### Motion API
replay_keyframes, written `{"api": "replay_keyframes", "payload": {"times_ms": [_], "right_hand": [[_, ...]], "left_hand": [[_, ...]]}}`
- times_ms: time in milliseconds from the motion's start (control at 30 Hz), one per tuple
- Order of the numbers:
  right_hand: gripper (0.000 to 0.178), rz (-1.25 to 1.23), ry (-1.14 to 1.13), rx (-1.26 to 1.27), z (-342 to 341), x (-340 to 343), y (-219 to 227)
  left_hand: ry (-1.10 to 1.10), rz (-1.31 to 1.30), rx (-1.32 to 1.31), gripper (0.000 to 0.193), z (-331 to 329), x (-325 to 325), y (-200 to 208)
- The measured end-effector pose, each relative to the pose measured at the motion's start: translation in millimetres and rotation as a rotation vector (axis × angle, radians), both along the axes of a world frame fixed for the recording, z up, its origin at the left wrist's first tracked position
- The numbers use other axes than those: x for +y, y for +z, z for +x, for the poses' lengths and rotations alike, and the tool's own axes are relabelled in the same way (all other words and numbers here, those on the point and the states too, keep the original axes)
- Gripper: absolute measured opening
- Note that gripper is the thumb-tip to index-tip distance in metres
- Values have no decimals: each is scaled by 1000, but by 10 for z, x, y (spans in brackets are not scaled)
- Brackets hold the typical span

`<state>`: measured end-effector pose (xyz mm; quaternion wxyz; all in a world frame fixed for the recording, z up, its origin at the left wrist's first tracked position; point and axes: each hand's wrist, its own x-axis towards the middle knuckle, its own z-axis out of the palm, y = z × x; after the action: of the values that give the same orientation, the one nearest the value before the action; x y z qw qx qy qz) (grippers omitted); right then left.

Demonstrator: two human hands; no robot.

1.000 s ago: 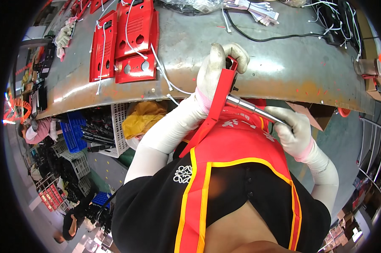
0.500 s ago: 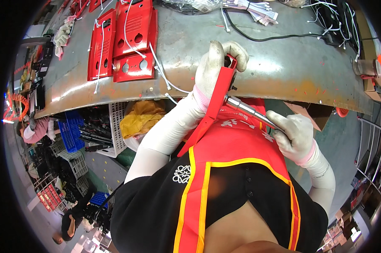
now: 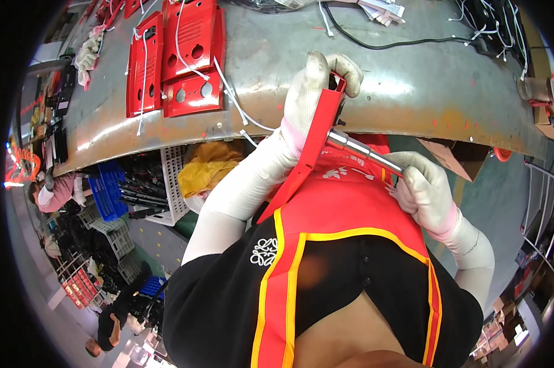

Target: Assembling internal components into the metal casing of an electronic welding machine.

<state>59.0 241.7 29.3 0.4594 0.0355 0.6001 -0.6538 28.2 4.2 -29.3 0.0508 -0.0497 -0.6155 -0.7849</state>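
Observation:
My left hand point(image 3: 307, 92), in a white glove, is closed around the upper end of a red metal panel point(image 3: 312, 144), which stands tilted on edge in front of the apron. My right hand point(image 3: 427, 190), also gloved, has its fingers curled around the end of a silver socket wrench point(image 3: 358, 148). The wrench's socket meets the right-hand face of the panel, below a small dark fitting; whatever sits inside the socket is hidden.
Several red panels point(image 3: 194, 55) with white cables lie on the metal table point(image 3: 258, 55) at the left. A black cable point(image 3: 393, 46) crosses its back. Below the edge are a yellow cloth point(image 3: 209, 168), a blue crate point(image 3: 108, 193) and a cardboard box point(image 3: 455, 156). People work at far left.
My right hand's fingers, stretched along the wrench before, have curled in around its end. The panel and my left hand have barely shifted.

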Motion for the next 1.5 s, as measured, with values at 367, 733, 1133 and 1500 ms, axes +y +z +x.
{"api": "replay_keyframes", "payload": {"times_ms": [367,733,1133,1500], "right_hand": [[34,285,295,1060,-107,191,-71],[42,328,530,1536,-152,103,-262],[33,33,53,52,-34,146,-79],[49,529,811,1637,-209,84,123]], "left_hand": [[22,-14,173,76,13,53,-14],[-44,72,130,75,2,46,-55],[-6,53,262,75,4,41,-71],[-63,18,209,77,-5,36,-56]]}}
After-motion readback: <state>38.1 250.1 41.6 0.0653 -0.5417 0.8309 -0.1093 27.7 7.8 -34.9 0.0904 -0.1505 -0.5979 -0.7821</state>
